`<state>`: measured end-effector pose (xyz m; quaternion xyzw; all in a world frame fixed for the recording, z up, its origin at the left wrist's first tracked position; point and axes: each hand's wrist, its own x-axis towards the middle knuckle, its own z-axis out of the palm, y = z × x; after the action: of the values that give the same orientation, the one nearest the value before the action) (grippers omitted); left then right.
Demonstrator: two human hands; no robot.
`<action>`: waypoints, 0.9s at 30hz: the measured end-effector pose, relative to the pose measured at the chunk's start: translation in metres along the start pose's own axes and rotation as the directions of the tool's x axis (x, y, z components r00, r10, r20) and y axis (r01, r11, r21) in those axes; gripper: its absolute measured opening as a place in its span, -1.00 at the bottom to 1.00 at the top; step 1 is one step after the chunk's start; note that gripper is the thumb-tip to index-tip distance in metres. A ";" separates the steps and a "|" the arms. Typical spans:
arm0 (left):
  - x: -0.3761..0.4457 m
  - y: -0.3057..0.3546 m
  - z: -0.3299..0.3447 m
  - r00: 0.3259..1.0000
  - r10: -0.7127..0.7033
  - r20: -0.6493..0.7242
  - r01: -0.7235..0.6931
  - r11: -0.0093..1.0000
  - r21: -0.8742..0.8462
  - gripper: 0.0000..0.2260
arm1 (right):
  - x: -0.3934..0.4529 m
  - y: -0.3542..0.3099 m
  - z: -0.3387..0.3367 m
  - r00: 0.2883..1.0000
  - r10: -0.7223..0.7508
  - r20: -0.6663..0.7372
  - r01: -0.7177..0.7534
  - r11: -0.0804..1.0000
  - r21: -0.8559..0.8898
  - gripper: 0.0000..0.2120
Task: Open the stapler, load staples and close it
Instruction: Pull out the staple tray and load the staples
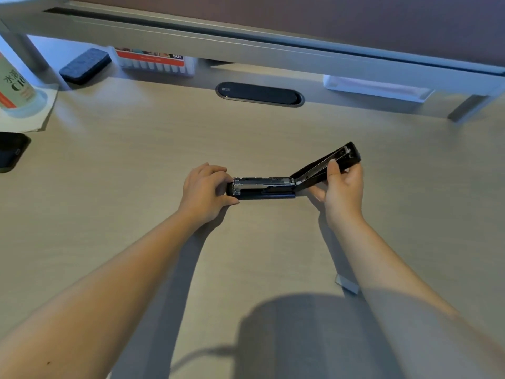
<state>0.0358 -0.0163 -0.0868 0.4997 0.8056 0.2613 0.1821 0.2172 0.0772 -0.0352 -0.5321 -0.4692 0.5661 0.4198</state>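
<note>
A black stapler (266, 187) lies open on the light wooden desk, its base flat and its metal magazine channel facing up. My left hand (206, 191) grips the front end of the base. The stapler's top arm (325, 166) is swung up and out to the right, and my right hand (341, 184) holds it between thumb and fingers. A small grey strip of staples (347, 285) lies on the desk near my right forearm, apart from the stapler.
A grey monitor shelf (246, 47) spans the back of the desk, with a black cable grommet (259, 93) below it. At the left stand a dark eraser (84, 66), a marker box (155, 61), a bottle (15, 86) on paper and a phone (11, 151).
</note>
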 end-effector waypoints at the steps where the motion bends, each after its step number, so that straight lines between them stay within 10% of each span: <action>1: 0.000 0.000 0.001 1.000 0.001 -0.003 -0.001 1.000 0.001 -0.63 | 0.004 0.001 -0.006 0.999 0.026 -0.027 -0.026 1.000 0.007 -0.89; 13: -0.018 0.014 0.009 0.992 0.118 -0.034 -0.117 0.993 0.030 -0.71 | 0.014 0.036 -0.063 0.998 -0.056 0.042 0.063 0.981 -0.184 -0.66; 27: -0.090 0.023 0.020 0.996 0.040 -0.085 -0.052 0.988 -0.143 -0.71 | -0.089 0.078 -0.133 0.837 -0.368 0.405 0.539 0.434 -0.722 -0.69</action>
<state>0.1019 -0.0839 -0.0864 0.4922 0.7795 0.3437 0.1787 0.3584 -0.0149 -0.0918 -0.4610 -0.8372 0.1980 0.2179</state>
